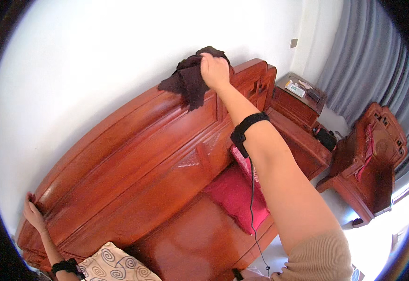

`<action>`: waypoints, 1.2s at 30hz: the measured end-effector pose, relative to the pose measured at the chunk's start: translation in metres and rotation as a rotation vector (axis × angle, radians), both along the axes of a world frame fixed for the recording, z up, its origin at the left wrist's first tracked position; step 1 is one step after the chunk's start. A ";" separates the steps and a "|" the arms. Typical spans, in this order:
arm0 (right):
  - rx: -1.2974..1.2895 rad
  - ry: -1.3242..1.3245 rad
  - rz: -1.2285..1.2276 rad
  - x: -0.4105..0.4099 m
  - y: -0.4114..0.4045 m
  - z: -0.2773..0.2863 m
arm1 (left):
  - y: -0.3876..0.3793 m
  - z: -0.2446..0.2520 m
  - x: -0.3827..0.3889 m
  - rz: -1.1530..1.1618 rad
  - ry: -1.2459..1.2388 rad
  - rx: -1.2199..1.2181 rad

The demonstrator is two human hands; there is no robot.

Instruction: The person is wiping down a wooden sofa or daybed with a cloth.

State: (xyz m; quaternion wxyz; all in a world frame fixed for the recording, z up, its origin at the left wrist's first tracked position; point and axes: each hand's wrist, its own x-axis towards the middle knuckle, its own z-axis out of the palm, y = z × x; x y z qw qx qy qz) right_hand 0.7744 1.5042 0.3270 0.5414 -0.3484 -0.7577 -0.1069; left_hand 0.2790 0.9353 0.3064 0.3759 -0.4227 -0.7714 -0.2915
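Observation:
My right hand (215, 72) presses a dark brown cloth (192, 79) onto the top rail of a carved reddish wooden bench backrest (127, 137). The cloth is bunched under the fingers and drapes over the front of the rail. At the far left, my left hand (34, 217) touches the low end of the same curved rail. Its fingers are partly hidden at the edge, so their grip is unclear. Each arm wears a black strap (250, 128), and a thin black cable (253, 203) hangs from the right one.
A magenta cushion (234, 196) and a cream cushion with spirals (115, 263) lie on the wooden seat (187, 239). Beyond the backrest stands a small cabinet (294, 105) with small items on top. A wooden armchair (373, 165) stands at right before grey curtains (359, 59). A white wall (95, 52) runs behind.

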 end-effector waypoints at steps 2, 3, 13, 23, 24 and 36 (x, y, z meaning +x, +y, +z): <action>-0.150 0.122 0.002 0.027 0.028 0.004 | 0.039 -0.005 0.038 -0.157 -0.244 0.196; -0.203 0.203 0.067 0.043 0.046 0.000 | 0.064 -0.003 0.067 -0.046 -0.183 0.124; -0.174 -0.288 0.036 0.145 0.138 -0.046 | 0.347 0.033 0.363 -0.141 0.253 -0.357; -0.121 -0.058 0.112 0.255 0.292 -0.118 | 0.451 0.010 0.379 0.302 0.171 -0.065; -0.141 -0.045 0.123 0.258 0.296 -0.121 | 0.447 0.012 0.377 0.316 0.165 -0.065; -1.344 0.862 0.586 0.331 0.430 -0.288 | 0.449 0.001 0.360 0.194 0.244 -0.014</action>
